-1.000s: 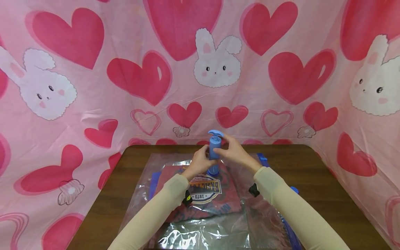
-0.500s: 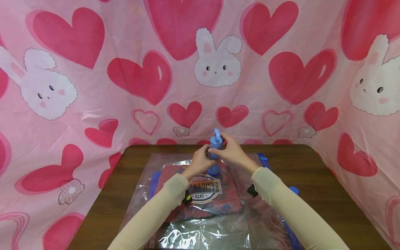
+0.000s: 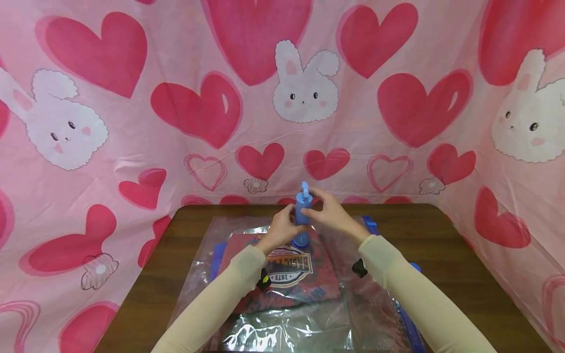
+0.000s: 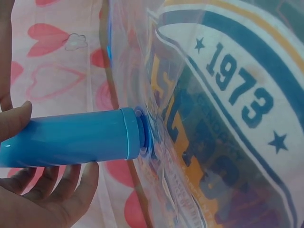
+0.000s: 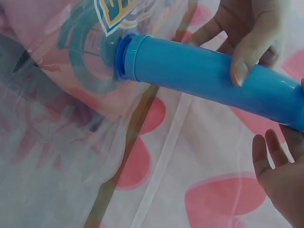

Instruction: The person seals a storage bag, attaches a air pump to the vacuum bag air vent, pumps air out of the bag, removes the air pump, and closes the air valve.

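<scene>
In the head view, the blue plastic pump, a smooth cylinder with a curved handle, stands upright on the glossy, creased clear bag. The left hand is closed round the pump's middle. The right hand grips the pump's top, thumb on the barrel and fingers at the handle. Below and around the pump's base lies a folded red shirt under the film; to the pump's right sit a blue strip and, nearer, a round blue cap.

In the left wrist view, the left hand's four fingers curve along the pump; its thumb cannot be made out. The pump's ringed base meets wrinkled film beside the shirt's "1973" print.

In the right wrist view, the left thumb presses the barrel; some right-hand fingers stand apart from the pump.
</scene>
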`<state>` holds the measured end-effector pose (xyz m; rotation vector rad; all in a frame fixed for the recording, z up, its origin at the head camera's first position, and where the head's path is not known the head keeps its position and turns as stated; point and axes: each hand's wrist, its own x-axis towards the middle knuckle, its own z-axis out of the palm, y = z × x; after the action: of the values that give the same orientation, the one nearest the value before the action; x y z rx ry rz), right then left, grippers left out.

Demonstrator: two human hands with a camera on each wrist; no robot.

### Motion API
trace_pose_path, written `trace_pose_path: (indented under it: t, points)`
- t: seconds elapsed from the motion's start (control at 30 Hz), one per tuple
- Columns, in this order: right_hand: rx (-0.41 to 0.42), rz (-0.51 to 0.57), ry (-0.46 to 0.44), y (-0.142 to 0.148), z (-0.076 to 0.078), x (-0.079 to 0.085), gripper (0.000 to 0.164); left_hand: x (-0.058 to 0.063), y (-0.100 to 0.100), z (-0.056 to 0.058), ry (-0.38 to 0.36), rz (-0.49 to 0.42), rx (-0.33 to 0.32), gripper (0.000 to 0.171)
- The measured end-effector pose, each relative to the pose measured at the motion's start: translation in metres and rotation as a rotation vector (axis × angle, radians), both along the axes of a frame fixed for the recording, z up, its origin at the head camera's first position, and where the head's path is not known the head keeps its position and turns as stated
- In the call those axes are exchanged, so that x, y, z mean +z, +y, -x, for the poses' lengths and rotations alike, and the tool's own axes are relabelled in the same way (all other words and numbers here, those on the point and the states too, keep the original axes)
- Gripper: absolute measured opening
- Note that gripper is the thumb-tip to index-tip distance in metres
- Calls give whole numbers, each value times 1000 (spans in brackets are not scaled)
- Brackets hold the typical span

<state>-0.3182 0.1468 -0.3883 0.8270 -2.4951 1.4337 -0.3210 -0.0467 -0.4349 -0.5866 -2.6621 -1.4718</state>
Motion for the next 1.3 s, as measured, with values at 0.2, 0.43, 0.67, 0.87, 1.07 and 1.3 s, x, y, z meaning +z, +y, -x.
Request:
trace_pose_path:
  t: [0.2, 0.43, 0.67, 0.87, 1.07, 1.3]
  points:
    - [-50, -8, 28, -5, 1, -3, 64, 0, 0, -1, 16, 11, -5, 52]
    - [-100, -31, 56, -8, 4, -6, 51, 0, 0, 0, 23, 15, -9, 46]
    - [-31, -14, 21, -3, 3, -4, 58, -2, 0, 2, 11, -3, -13, 47]
    - [30, 17, 29, 1, 3, -2, 59, -2, 0, 4, 10, 10, -4, 51]
    - [-24, -23, 51, -3, 7, -3, 56, -2, 1, 5, 22, 11, 1, 53]
    - [-64, -29, 80, -7, 9, -3, 44, -1, 1, 5, 21, 1, 4, 54]
